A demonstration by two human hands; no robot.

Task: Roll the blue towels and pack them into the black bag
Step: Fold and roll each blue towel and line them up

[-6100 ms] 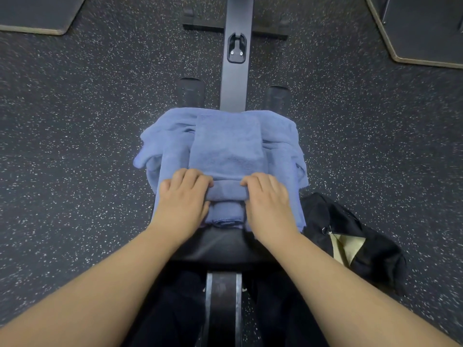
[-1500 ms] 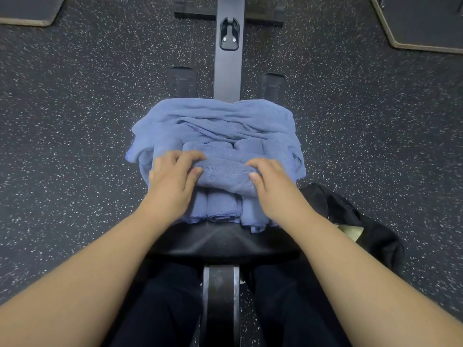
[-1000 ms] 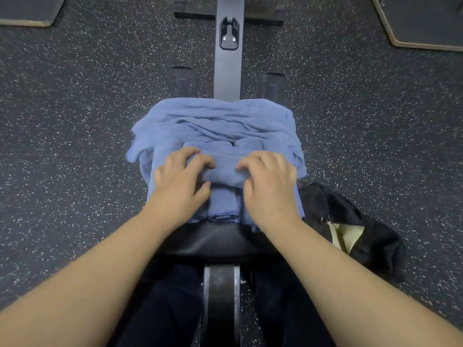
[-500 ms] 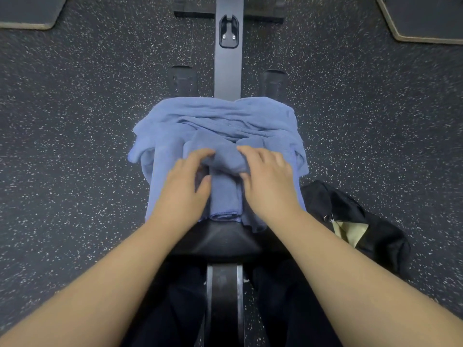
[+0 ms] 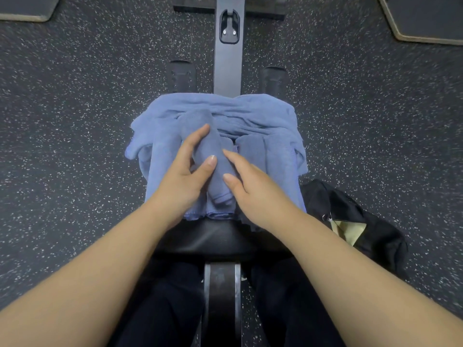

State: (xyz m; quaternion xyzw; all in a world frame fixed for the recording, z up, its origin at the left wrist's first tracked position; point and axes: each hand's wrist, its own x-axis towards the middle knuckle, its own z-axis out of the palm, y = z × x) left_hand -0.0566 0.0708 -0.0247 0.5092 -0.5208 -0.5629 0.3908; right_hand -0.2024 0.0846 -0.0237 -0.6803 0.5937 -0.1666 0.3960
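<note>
Terry-cloth roll, narrow and running up the middle of the frame, sat pinched between both hands. Left hand lay along its left flank, fingers extended up the cloth and thumb pressed against the roll's top; right hand closed in from the right, fingertips touching the same roll, thumb on its near side. Neither was a full fist: both were partly curled and clamped on the cloth. Beneath and around lay the loose blue towels, heaped on the black padded seat, with one folded piece just right of the roll. Black bag sat on the speckled floor at right of frame, mouth open, pale lining showing. Judgement: roll was formed and being tightened. To do it well, keep even pressure from both sides so the layers do not telescope, hold the free edge pinned under the thumb, then lift it whole toward the bag.
</note>
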